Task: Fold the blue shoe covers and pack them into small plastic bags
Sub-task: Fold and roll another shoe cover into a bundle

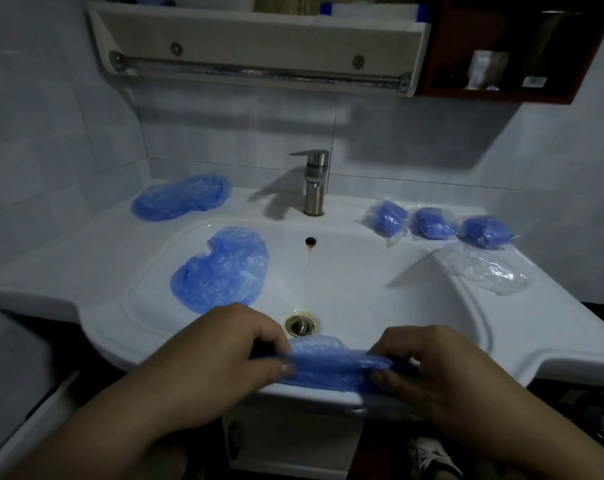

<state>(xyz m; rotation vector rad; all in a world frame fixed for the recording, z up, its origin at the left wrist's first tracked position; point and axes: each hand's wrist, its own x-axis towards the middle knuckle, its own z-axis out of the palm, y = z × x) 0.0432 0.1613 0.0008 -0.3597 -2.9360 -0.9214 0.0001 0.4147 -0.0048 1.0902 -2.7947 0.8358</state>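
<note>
A blue shoe cover lies stretched over the sink's front rim. My left hand pinches its left end and my right hand pinches its right end. A second loose blue cover lies inside the basin at the left. More unfolded covers sit piled on the counter at the back left. Three small plastic bags, each holding a folded blue cover, stand in a row at the back right: the first bag, the second bag, the third bag. Empty clear bags lie in front of them.
The white sink has a steel tap at the back and a drain near my hands. A towel rail shelf hangs above. A dark red cabinet is at the upper right. A shoe shows on the floor.
</note>
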